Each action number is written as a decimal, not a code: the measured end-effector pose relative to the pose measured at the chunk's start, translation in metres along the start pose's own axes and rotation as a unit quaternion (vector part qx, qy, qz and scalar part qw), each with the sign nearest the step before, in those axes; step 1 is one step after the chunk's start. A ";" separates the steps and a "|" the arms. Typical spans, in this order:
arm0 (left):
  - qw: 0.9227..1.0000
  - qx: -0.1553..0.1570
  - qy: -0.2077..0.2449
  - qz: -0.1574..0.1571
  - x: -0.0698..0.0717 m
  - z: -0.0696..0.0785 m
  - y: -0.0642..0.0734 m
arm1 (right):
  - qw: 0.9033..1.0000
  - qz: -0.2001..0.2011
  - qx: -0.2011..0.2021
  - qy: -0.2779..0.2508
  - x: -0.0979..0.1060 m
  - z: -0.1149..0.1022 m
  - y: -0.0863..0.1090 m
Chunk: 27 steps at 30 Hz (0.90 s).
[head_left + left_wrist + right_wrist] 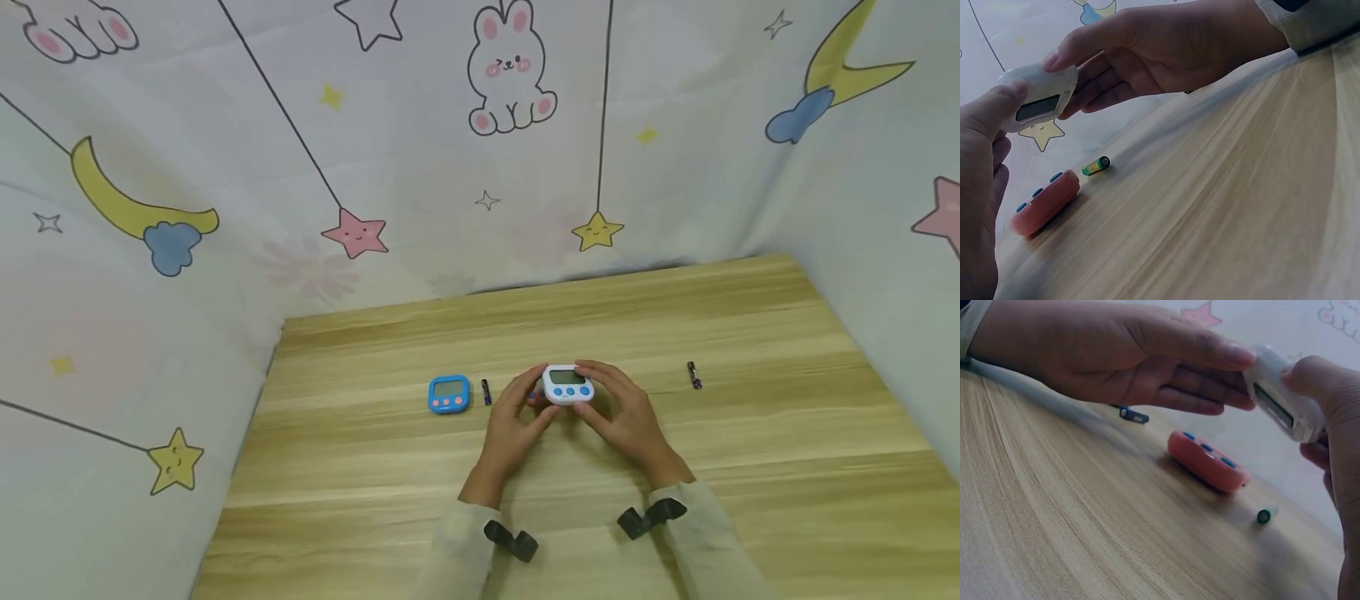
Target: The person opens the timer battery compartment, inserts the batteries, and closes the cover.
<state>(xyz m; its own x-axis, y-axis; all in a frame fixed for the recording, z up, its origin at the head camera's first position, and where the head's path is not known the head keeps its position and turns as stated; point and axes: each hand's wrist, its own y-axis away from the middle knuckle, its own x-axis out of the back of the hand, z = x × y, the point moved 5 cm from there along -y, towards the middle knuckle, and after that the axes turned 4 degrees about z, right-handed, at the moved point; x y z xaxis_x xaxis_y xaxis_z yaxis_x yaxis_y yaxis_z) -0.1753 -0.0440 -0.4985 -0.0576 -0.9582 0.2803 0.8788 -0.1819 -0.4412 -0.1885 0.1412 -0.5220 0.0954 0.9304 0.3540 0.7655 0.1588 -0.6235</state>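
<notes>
White timer (567, 386) — held above the desk (337, 467), ends pinched in the grip of left hand (512, 427) and right hand (628, 423), seemingly for steadiness. Red timer (1049, 205): below it. Blue timer (449, 393): to its left.

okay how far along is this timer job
Done: nothing I can confirm; the blue timer shows no readable digits. In progress: the left hand and right hand hold the white timer. Remaining, perhaps: fitting the green battery lying loose beside the red timer.

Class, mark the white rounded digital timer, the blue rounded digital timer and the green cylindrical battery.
White timer (567, 386): head view, front face.
Blue timer (449, 393): head view, front face.
Green battery (1094, 167): left wrist view, side.
</notes>
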 end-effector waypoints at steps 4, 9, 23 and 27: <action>1.000 -0.009 0.018 0.000 0.001 -0.001 -0.002 | 1.000 0.010 0.010 -0.002 0.001 0.000 -0.002; 0.999 -0.029 0.005 0.017 0.004 0.000 -0.006 | 1.000 0.003 -0.007 -0.011 0.002 0.001 -0.006; 1.000 -0.003 -0.002 0.016 0.003 0.001 0.000 | 0.997 0.006 -0.069 -0.014 -0.002 -0.001 -0.001; 0.999 -0.004 0.048 0.001 0.000 -0.001 -0.001 | 0.995 0.022 -0.098 -0.007 0.000 -0.011 -0.004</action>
<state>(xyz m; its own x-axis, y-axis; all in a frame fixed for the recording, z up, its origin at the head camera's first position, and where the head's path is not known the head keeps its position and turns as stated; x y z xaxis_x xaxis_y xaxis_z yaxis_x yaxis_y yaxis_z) -0.1767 -0.0438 -0.4987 -0.1012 -0.9752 0.1968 0.8751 -0.1814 -0.4487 -0.1848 0.1368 -0.5117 0.1234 0.9400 0.3181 0.8703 0.0515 -0.4898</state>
